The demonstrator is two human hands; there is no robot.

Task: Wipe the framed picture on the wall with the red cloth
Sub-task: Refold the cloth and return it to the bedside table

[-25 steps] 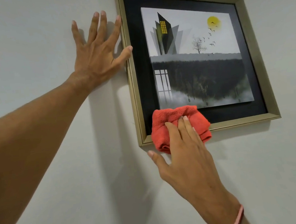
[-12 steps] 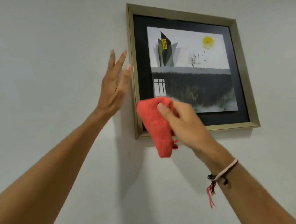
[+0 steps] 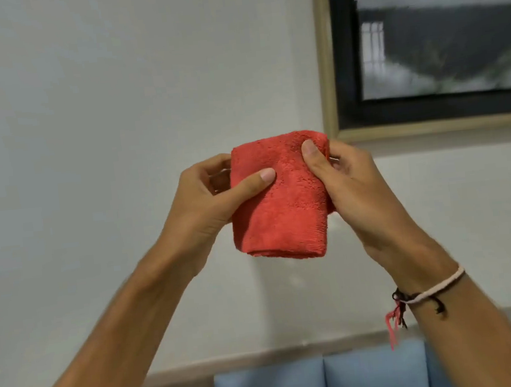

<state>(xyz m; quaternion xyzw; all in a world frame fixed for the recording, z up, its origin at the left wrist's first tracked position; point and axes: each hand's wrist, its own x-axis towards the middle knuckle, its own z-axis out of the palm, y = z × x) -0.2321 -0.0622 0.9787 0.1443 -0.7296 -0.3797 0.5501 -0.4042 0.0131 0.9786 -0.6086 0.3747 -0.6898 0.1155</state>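
left hand (image 3: 208,204): closed on the left edge of the red cloth (image 3: 280,200), thumb flat across the near face and the fingers curled out of sight behind it.
right hand (image 3: 350,190): closed on the cloth's upper right corner, thumb pressed on the front near the top edge; a thin cord bracelet (image 3: 429,292) with a red tassel sat on that wrist.
red cloth: folded into a thick pad, long axis running up and down, the folded lower edge hanging free below both hands; it was held in the air, clear of the wall (image 3: 114,97).
which way to the task's thing: the framed picture (image 3: 440,47) lay up and to the right of the cloth, farther off on the wall; its lower left corner showed just above and behind the right hand.
nearer hand: the right hand sat on the picture's side, so it looked the likelier one to carry the cloth back up to the glass; the left hand was well apart from the frame.
picture: only its lower left part was in view, the gold frame's left and bottom rails, black mount and grey print; the rest ran off the top and right edges.
in the way: nothing stood between the cloth and the picture; bare wall filled the left.
below: a blue padded seat back (image 3: 313,381) ran along the bottom, well under the hands.
blur: the picture looked soft, so whether dust or marks remained could not be told.
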